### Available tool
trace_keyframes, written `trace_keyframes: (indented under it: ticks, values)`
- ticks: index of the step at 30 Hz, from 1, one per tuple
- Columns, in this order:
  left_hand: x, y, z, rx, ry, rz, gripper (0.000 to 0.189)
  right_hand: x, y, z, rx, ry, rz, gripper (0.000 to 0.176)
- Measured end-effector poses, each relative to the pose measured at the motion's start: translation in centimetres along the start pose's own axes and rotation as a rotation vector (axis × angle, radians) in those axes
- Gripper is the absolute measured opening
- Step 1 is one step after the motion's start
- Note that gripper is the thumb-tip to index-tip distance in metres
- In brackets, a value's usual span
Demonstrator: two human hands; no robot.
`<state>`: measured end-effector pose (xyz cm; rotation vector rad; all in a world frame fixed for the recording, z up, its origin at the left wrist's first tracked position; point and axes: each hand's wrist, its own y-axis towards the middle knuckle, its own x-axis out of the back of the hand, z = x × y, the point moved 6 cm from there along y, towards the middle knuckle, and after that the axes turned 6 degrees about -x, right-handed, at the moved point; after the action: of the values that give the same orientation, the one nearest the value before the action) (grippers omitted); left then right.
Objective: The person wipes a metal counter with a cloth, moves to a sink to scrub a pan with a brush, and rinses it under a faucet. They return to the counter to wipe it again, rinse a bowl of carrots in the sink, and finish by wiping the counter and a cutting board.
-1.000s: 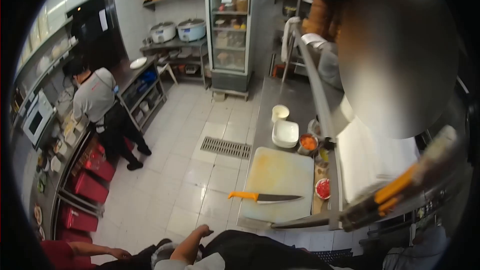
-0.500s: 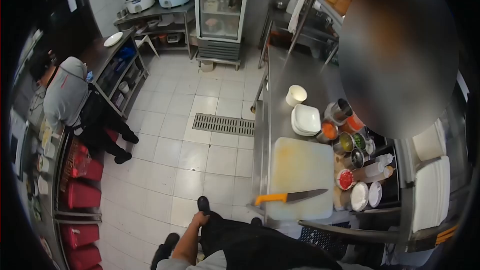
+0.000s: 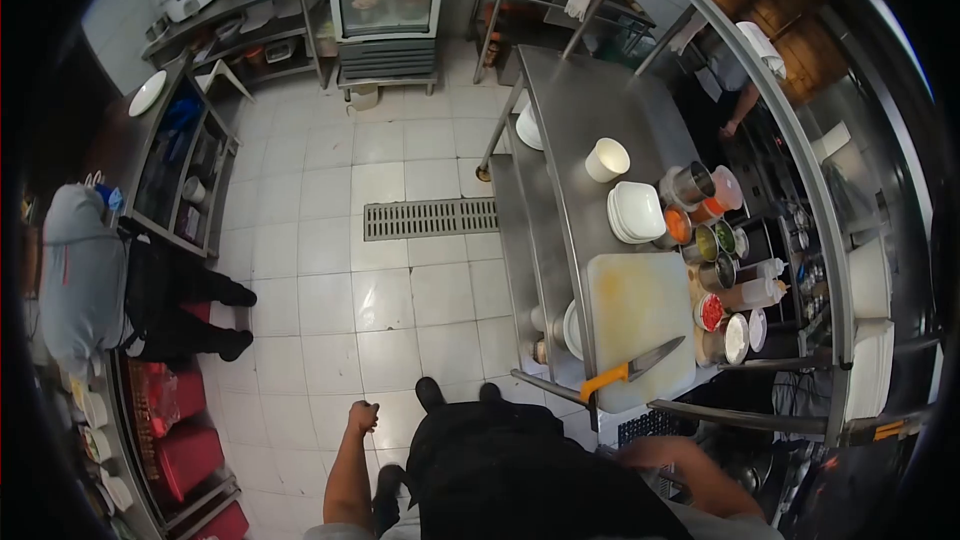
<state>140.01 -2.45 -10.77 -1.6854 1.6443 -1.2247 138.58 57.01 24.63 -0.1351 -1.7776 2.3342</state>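
Observation:
My left hand (image 3: 364, 417) hangs over the tiled floor with its fingers curled in. Nothing shows in it. My right hand (image 3: 643, 452) is bent back toward my waist beside the dark apron (image 3: 530, 470), and its fingers are hidden. Nearest to it on the steel table is a white cutting board (image 3: 640, 310) with yellowish stains. An orange-handled knife (image 3: 632, 371) lies across the board's near end, touched by neither hand. Beyond the board stand stacked white square dishes (image 3: 635, 212) and a cream tub (image 3: 607, 160).
Containers of chopped food (image 3: 709, 311) and squeeze bottles (image 3: 752, 294) line the table's right side. A metal rail (image 3: 740, 420) crosses its near end. A co-worker (image 3: 85, 270) leans over the left counter; another person's arm (image 3: 740, 110) shows beyond the rack. A floor drain (image 3: 430, 219) lies ahead.
My view has shifted, so the left counter sits farther left. My right arm has come into view, bent at my side. My left hand has swung outward. The knife still lies on the board.

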Motion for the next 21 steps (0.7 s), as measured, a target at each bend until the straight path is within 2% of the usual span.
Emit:
trace_keyframes:
  ticks: [2,4,6,7,8,9,11,13,15,16,17,19,21]
  values:
    - [0.0,2.1,-3.2,-0.041,0.026,0.020,0.030,4.9,-2.8,6.6,-0.032,0.159,-0.133,0.030]
    - [-1.0,4.4,-7.4,-0.169,0.016,0.073,0.030,9.9,-4.5,11.0,0.067,0.201,-0.302,0.020]
    - [-1.6,5.7,-12.1,-0.248,0.040,0.054,0.030,14.3,-6.3,14.3,0.070,0.534,-0.534,0.014]
    - [-1.6,6.9,-13.3,-0.248,0.054,0.060,0.030,16.6,-6.8,15.9,0.190,0.542,-0.693,0.015]
    - [-1.8,8.4,-15.0,-0.384,0.160,0.046,0.031,18.8,-7.4,17.2,0.310,0.547,-0.852,0.016]
    - [-1.8,9.6,-17.1,-0.525,0.261,0.028,0.032,20.7,-6.7,18.1,0.313,0.557,-0.857,0.016]
    - [-0.7,9.7,-21.2,-0.546,0.293,0.054,0.034,25.3,-8.1,21.3,0.616,0.197,-1.355,0.016]
    - [2.0,8.0,-24.5,-0.560,0.327,0.069,0.037,29.2,-6.5,23.2,0.628,0.259,-1.437,0.017]
    - [4.8,6.7,-25.9,-0.265,0.032,0.131,0.044,32.9,-3.6,24.5,0.652,0.306,-1.521,0.017]
    - [5.9,5.9,-28.2,-0.282,0.029,0.122,0.044,35.4,-0.4,24.2,0.692,0.461,-1.471,0.018]
    - [6.8,5.2,-30.8,-0.348,-0.190,0.123,0.049,37.8,2.2,24.5,0.730,0.612,-1.412,0.019]
    - [7.4,3.0,-35.5,-0.433,-0.559,0.205,0.061,40.3,6.7,28.9,0.643,0.624,-1.347,0.019]
    - [5.9,1.2,-42.3,-0.470,-0.823,0.342,0.072,40.4,9.3,36.0,0.752,0.490,-1.309,0.022]
